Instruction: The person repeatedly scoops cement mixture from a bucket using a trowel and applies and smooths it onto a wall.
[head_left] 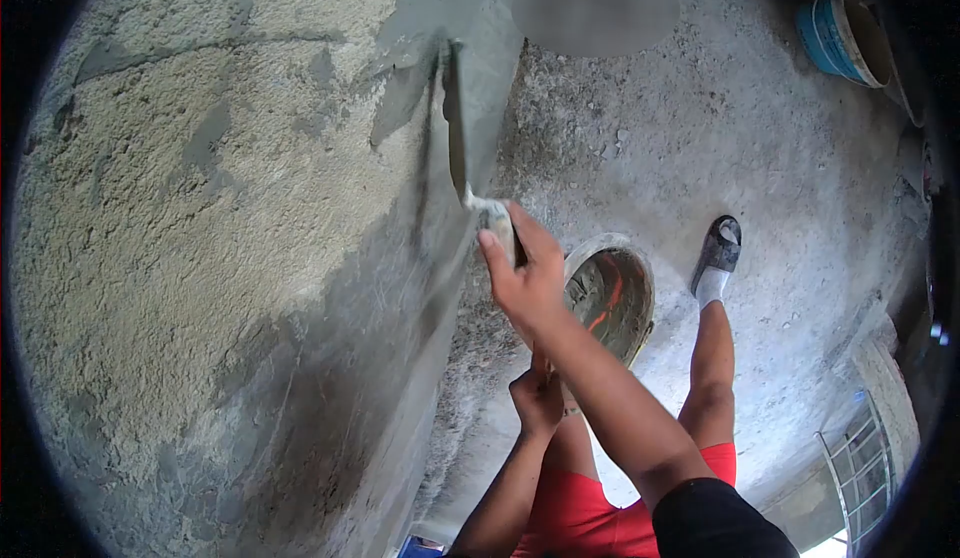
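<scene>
My right hand [532, 276] grips a trowel [456, 128] by its handle, thumb along the side. The trowel's long blade is seen nearly edge-on, with its far end against the wet grey mortar [460, 3] on the wall. Below my right forearm is my left hand [538, 401], closed, its fingers partly hidden; what it holds cannot be made out. Just beyond the left hand, a round container [648, 303] smeared with mortar shows grey mix and an orange-red streak inside. My right forearm covers part of its near side.
The rough, pale wall [200, 238] fills the left side, with smoother grey mortar lower down. A blue bucket [825, 38] lies tilted at the upper right. Dusty concrete floor [600, 148] spreads beside my slippered foot [720, 245]. A metal rack [860, 468] stands at lower right.
</scene>
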Demonstrator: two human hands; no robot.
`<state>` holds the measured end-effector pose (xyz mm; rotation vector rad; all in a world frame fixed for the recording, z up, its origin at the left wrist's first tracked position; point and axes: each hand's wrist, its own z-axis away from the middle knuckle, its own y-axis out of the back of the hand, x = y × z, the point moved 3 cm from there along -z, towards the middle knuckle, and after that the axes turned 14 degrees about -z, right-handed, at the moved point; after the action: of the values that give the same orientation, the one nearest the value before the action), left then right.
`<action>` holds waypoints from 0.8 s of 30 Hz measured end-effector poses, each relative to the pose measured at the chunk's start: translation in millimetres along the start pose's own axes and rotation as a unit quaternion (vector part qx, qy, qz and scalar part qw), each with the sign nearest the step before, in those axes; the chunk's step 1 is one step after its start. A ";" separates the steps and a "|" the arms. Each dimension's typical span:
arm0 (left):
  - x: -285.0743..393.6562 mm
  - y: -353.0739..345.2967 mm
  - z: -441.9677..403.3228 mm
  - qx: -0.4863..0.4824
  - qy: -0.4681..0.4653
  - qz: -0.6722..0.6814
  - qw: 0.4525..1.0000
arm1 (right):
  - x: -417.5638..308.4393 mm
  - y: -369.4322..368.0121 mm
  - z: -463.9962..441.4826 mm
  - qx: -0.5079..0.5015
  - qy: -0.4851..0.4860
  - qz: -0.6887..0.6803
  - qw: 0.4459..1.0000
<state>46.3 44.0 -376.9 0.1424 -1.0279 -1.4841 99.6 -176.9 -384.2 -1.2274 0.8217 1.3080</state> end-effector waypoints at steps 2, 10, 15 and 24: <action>1.4 6.0 0.1 -0.074 0.063 -0.092 0.991 | 2.9 -10.8 2.3 -0.017 0.043 0.044 0.998; 15.4 6.6 -9.6 0.101 -0.091 -0.028 0.990 | -18.2 14.1 63.6 -0.087 0.059 0.017 0.994; -25.9 1.5 11.0 -0.025 0.008 -0.025 0.999 | 19.5 15.0 -36.0 0.010 -0.066 0.022 0.998; -49.7 -8.1 15.6 -0.110 -0.035 -0.147 0.982 | -20.0 -6.3 33.8 -0.124 0.073 -0.051 0.988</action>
<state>42.0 92.7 -396.3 0.0857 -0.9185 -1.8740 96.3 -148.6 -356.4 -1.5565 0.7020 1.2750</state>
